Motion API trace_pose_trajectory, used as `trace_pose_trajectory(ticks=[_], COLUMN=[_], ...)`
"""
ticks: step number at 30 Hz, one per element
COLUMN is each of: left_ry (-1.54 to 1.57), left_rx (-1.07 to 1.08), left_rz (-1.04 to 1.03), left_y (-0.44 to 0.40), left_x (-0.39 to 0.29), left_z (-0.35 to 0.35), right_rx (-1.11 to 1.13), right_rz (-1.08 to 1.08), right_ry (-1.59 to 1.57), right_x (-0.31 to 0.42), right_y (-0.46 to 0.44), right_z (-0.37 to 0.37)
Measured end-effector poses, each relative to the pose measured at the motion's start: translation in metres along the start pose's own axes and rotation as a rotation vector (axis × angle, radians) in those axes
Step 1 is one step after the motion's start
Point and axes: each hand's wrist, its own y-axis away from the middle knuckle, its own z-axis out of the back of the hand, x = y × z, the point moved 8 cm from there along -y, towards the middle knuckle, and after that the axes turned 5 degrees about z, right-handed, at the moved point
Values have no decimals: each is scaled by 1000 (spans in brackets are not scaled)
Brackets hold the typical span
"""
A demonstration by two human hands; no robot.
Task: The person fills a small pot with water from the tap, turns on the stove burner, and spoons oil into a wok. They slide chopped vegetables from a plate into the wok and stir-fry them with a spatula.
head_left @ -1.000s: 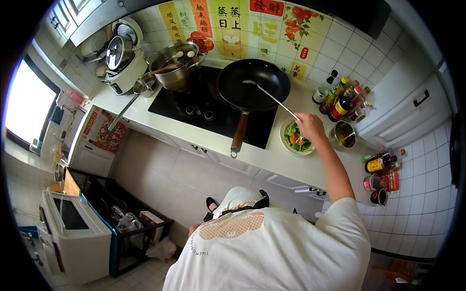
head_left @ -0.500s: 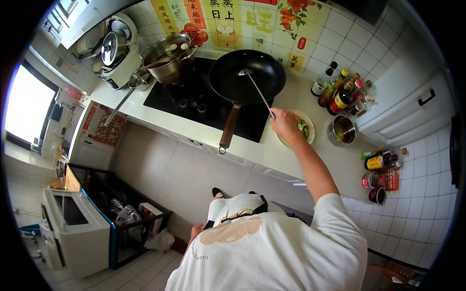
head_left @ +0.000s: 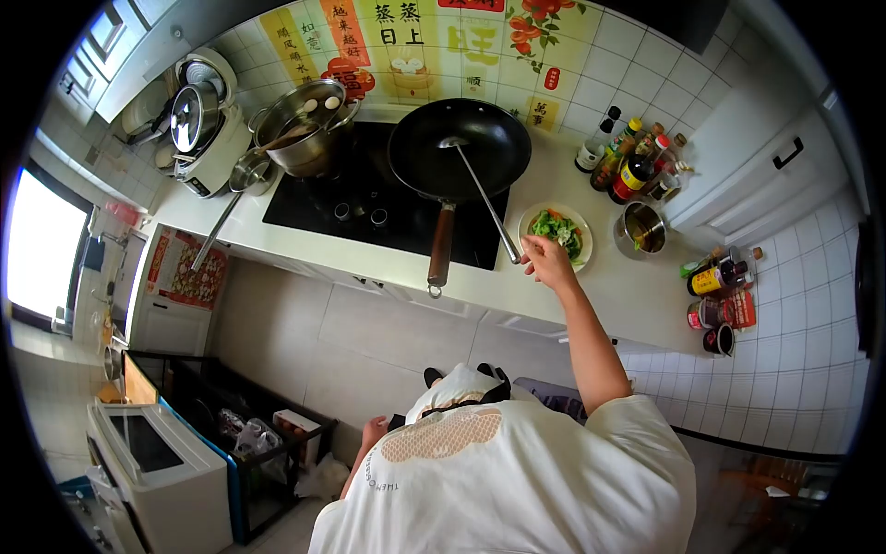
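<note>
A black wok (head_left: 420,152) with a brown wooden handle (head_left: 442,242) sits on the cooktop. In it rests a metal ladle (head_left: 480,189), its long handle leaning over the rim toward me. My right hand (head_left: 551,263) is just beside the end of that handle, fingers loosely bent and apart, holding nothing. It is also at the near edge of a white plate (head_left: 586,254) of green vegetables (head_left: 556,229) with some orange pieces. My left hand (head_left: 373,431) hangs low at my side over the floor, its fingers too small and partly hidden to read.
Left of the wok stands a steel pot (head_left: 309,152) with eggs and a wooden utensil, beside a small saucepan (head_left: 249,174). Sauce bottles (head_left: 632,175) and a steel container (head_left: 639,229) line the right counter. A black-framed cart (head_left: 268,480) and white oven (head_left: 152,452) stand lower left.
My right hand has let go of the ladle and drawn slightly back toward me. The ladle now leans on the wok rim. The view has shifted slightly.
</note>
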Motion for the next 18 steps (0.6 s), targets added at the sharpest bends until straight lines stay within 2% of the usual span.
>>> trace_pose_trajectory(ticks=[3,5,7,9,11,12,16,18], left_ry=[-139,-109,-79,-138,-61,15,0,-245], left_rx=[45,64,83,49,87,118,114,72], left_rz=[-108,-49,14,-25,-48,-63,85,28], left_y=[-8,-29,-37,-30,-4,9,37,67], left_x=[-31,-24,-25,-36,-56,-67,-101,-143], left_z=[5,6,9,14,17,16,13,7], right_rx=[-23,-25,41,69,-155,-97,-91,-47], right_rz=[-27,-4,92,27,291,139,201,194], right_ry=[-82,-92,71,174,518,439,482,462], right_x=[6,17,34,29,32,31,30,32], right_y=[-2,-3,-2,-10,-24,-24,-36,-38], right_z=[-7,-18,-34,-44,-41,-41,-41,-40])
